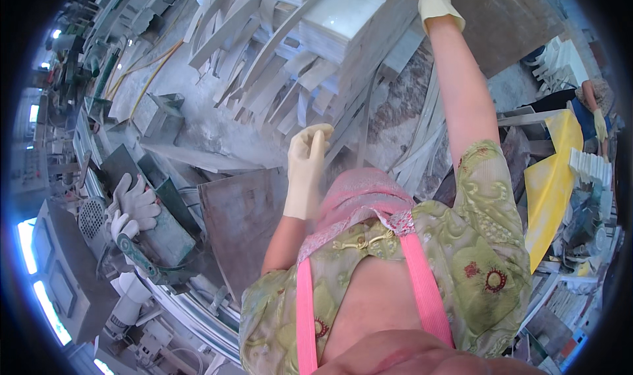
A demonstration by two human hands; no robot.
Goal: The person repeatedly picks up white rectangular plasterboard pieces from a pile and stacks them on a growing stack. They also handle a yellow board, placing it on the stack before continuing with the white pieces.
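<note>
While the right hand (440, 2) reaches far ahead to the edge of the white slabs (346, 12), the left hand (306, 164) hangs back near the person's chest. Both hands wear pale gloves. The white slabs lie flat in a pile at the top of the view, and many thin, pale strips (227, 32) stick out at a slant just to the left of them.

I think the step in hand is getting hold of a slab at its edge. The right grip is cut off by the top of the view, so I cannot tell how wide it is or if it has hold of anything. The left grip is loosely bent, not a tight fist, and nothing shows in it. A next move with a slab would seem to call for both hands and a slow, level pull, because the edges look hard and could chip.

Off to the left, a grey box (158, 121) stands on the floor, but I cannot tell what is in it. A green metal case (173, 233) is lower down, with some whitish work gloves (137, 202) lying by it. I cannot see inside that one, either.
</note>
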